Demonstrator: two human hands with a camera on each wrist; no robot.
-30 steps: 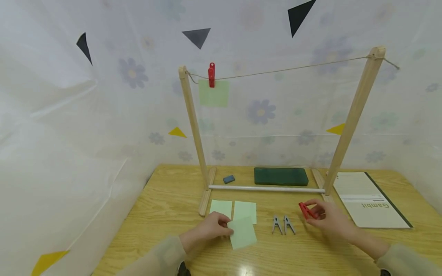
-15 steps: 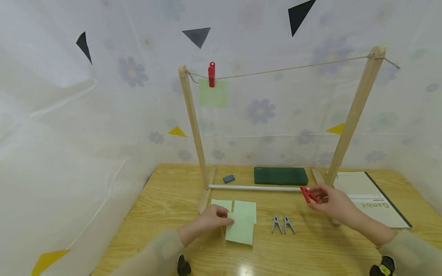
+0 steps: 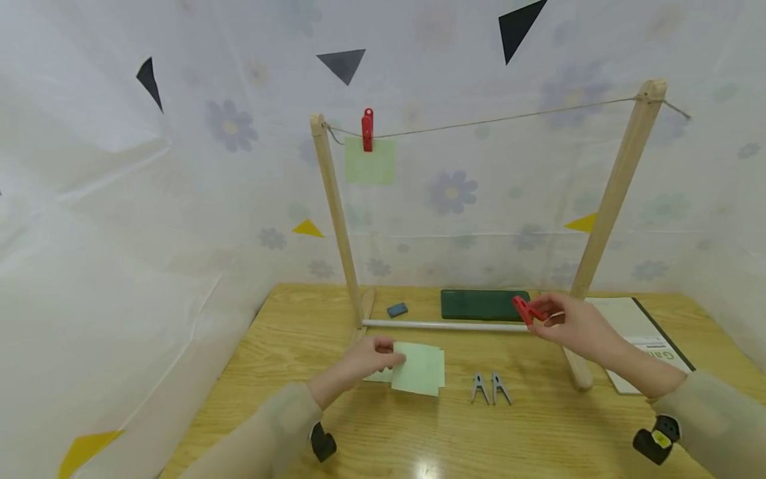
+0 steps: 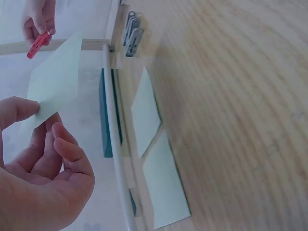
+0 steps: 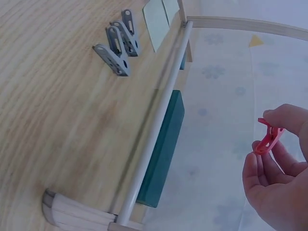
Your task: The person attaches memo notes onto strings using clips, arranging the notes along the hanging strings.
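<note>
Head view showed the right hand [image 3: 574, 326] had lifted its pinched red peg [image 3: 523, 310] higher; the left hand [image 3: 368, 359] pinched a raised green note [image 3: 419, 370].

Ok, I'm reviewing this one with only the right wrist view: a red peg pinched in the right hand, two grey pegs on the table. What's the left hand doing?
Observer: The left hand pinches a pale green paper sheet by its edge, lifted off the table in the left wrist view.
Operator: Is anything hung on the frame yet?
Observer: Yes, one green sheet hangs from the string near the left post, held by another red peg.
Operator: Where is the right hand relative to the frame?
Observer: The right hand holds its red peg low, near the white bottom rod, well below the string.
</note>
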